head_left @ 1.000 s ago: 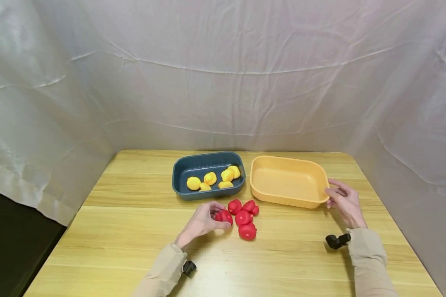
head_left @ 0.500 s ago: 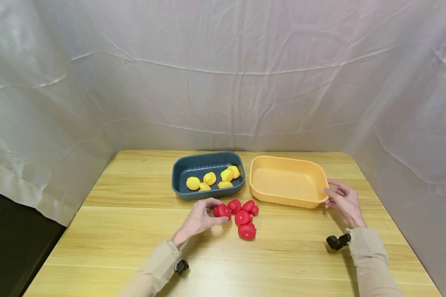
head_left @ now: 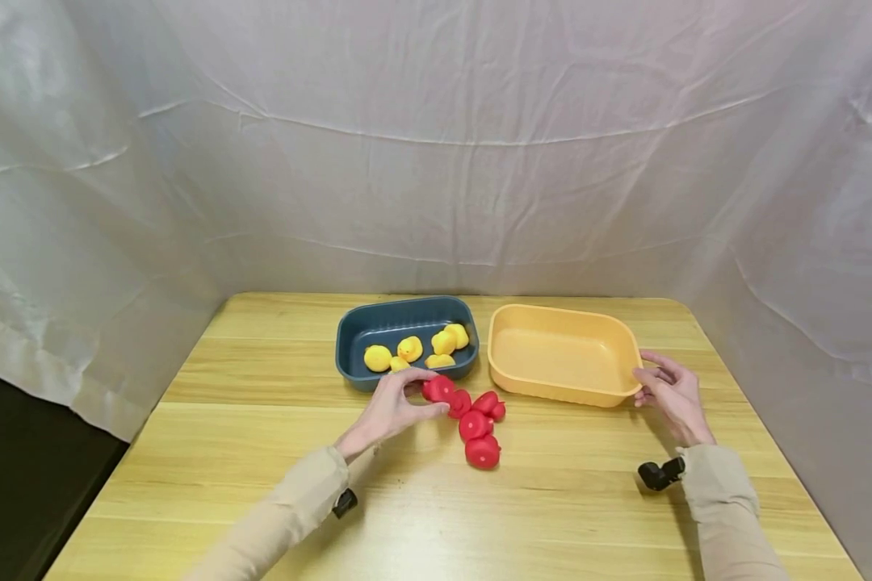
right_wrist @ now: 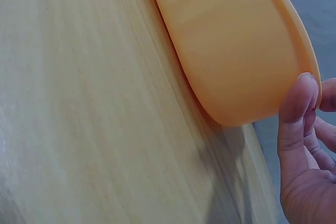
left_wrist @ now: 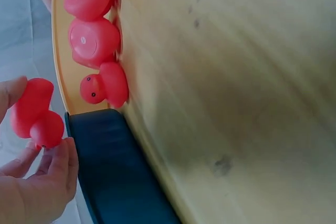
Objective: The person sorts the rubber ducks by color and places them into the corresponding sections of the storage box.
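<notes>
My left hand [head_left: 398, 405] pinches a red rubber duck [head_left: 438, 388] between thumb and fingers and holds it off the table, just in front of the blue bin [head_left: 378, 323]. In the left wrist view the duck [left_wrist: 35, 113] sits between my fingertips [left_wrist: 62, 156], above the blue bin's wall [left_wrist: 110, 171]. Several more red ducks [head_left: 477, 425] lie in a cluster on the table to its right. My right hand [head_left: 667, 391] holds the right end of the empty orange bin [head_left: 552, 355], with its thumb [right_wrist: 298, 103] on the rim of that bin [right_wrist: 231, 40].
Several yellow ducks [head_left: 411, 349] lie in the blue bin. The two bins stand side by side at the back of the wooden table [head_left: 262, 452]. White cloth [head_left: 436, 145] hangs behind and on both sides. Small black wrist cameras [head_left: 657, 473] sit at my sleeves.
My left hand has lifted the red duck off the table and carried it away from me and a little to the right, toward the blue bin's front wall. The right hand has stayed put.
</notes>
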Demonstrator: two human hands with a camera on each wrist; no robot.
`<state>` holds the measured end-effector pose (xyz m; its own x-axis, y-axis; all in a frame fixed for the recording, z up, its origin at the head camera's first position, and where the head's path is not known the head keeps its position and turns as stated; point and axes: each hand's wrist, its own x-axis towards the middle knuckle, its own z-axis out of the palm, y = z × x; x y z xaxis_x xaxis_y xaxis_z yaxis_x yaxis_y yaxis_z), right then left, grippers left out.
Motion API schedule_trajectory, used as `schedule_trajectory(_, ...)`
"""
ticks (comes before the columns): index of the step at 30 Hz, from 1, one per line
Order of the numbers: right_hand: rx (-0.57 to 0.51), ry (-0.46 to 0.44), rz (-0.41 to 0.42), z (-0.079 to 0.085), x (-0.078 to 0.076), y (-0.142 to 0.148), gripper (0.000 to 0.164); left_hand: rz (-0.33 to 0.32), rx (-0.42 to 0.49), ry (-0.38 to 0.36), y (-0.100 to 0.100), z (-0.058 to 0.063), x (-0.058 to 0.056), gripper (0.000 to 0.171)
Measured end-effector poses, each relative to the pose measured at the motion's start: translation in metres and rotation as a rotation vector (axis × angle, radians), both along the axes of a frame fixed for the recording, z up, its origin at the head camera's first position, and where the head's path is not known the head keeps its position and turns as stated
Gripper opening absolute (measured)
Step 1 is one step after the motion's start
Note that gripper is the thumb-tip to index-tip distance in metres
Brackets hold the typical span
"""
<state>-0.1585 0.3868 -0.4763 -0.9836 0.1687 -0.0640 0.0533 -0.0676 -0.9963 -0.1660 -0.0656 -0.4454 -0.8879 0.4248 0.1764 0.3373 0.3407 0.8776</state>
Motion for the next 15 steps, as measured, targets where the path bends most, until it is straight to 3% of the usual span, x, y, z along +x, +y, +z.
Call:
schedule_trajectory(8, 0.011, 0.006, -0.004, 0.001, 0.000, -0.002, 0.030, -0.043, -0.041, -0.020, 0.009, 0.013, -0.016, 0.051)
schedule_trajectory(15, 0.025, 0.003, -0.012, 0.002, 0.001, -0.002, 0.030, -0.072, -0.108, 0.041, 0.021, 0.026, -0.030, 0.053)
